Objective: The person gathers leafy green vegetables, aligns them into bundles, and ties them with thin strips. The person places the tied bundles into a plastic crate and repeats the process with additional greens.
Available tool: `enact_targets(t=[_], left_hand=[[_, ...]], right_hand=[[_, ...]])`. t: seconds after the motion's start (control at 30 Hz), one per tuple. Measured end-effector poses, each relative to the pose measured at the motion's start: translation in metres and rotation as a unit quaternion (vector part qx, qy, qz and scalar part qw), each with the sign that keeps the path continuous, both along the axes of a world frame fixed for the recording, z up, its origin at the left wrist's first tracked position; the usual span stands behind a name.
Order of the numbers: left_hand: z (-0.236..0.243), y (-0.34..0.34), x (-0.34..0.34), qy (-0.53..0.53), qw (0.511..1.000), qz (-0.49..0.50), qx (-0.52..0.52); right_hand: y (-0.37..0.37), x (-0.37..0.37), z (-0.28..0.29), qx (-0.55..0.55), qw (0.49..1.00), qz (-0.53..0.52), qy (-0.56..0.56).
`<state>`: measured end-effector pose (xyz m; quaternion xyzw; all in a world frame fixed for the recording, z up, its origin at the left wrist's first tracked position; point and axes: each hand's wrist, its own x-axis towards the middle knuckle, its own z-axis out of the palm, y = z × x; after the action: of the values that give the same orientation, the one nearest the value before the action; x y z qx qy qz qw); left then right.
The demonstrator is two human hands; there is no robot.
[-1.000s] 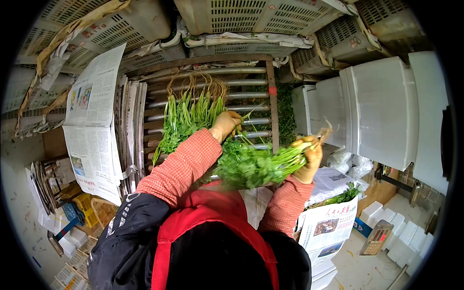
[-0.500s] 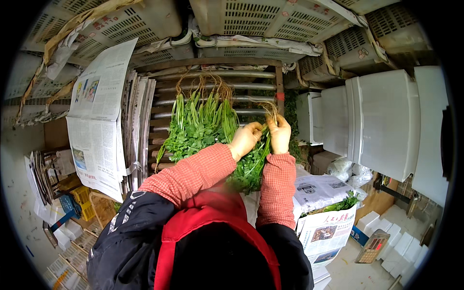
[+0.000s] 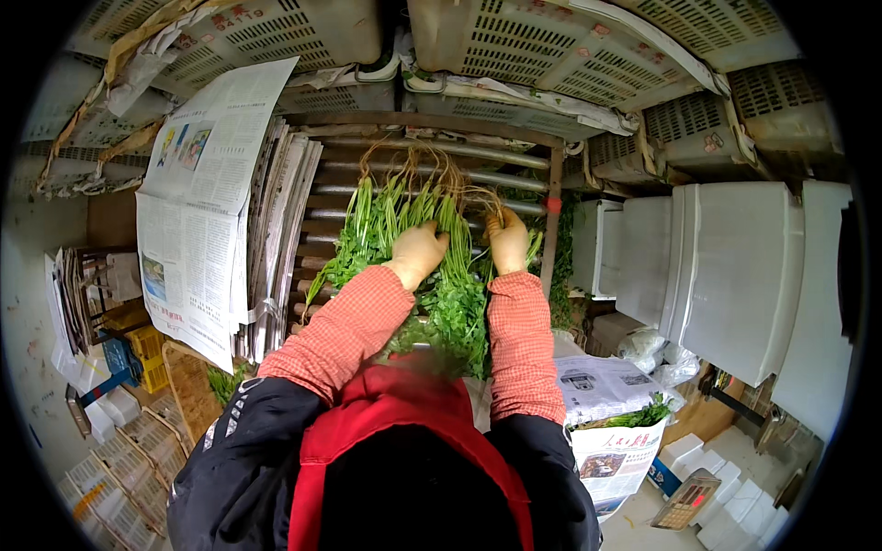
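Note:
A row of green coriander point(image 3: 377, 220) lies on a slatted metal rack point(image 3: 340, 161), with thin brown roots at the far side and leaves toward me. My left hand point(image 3: 418, 250) is closed over stems in the middle of the row, its fingertips partly hidden. At the right end my right hand point(image 3: 506, 241) grips coriander close to the roots, thumb and fingers drawn together. Between my two hands, long stems and a thick mass of leaves hang toward my red apron point(image 3: 386, 404).
Stacked newspapers point(image 3: 207, 211) stand left of the rack. Plastic crates point(image 3: 524, 55) line the far side. White foam boxes point(image 3: 735, 266) stand on the right, and a newspaper-wrapped bundle of greens point(image 3: 620, 404) is near my right elbow. A calculator-like device point(image 3: 686, 500) sits low on the right.
Both hands have moved left to the row, drawing apart from each other. The coriander they held at the right now lies against the other stems. The whole view has shifted slightly.

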<state>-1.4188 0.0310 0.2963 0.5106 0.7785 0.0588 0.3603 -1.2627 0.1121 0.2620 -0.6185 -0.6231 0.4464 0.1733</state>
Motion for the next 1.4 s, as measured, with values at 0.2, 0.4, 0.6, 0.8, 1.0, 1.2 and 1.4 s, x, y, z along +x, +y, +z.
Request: enact_targets(t=[0.2,0.4,0.6,0.8,1.0,1.2,1.4], left_hand=[[0.014,-0.011,0.002,-0.390,0.854,0.341,-0.037],[-0.006,-0.015,-0.001,-0.443,0.824,0.353,-0.026],[-0.005,-0.016,-0.003,-0.461,0.812,0.359,-0.022],[0.022,-0.015,-0.009,-0.437,0.837,0.322,-0.066],[0.033,-0.017,0.004,-0.159,0.984,0.065,-0.053],[0.015,-0.014,0.017,-0.074,0.997,0.005,-0.021],[0.029,-0.017,0.009,-0.051,0.998,-0.038,0.015]], right_hand=[[0.023,-0.028,0.023,-0.084,0.978,0.143,-0.125],[0.035,-0.043,0.018,-0.155,0.951,0.215,-0.158],[0.029,-0.050,0.038,-0.124,0.943,0.235,-0.201],[0.017,-0.034,0.023,-0.006,0.984,0.152,-0.098],[0.003,-0.014,0.007,-0.102,0.971,-0.001,0.215],[0.007,-0.008,-0.005,-0.153,0.951,-0.007,0.267],[0.013,-0.023,0.019,-0.179,0.973,0.060,0.133]])
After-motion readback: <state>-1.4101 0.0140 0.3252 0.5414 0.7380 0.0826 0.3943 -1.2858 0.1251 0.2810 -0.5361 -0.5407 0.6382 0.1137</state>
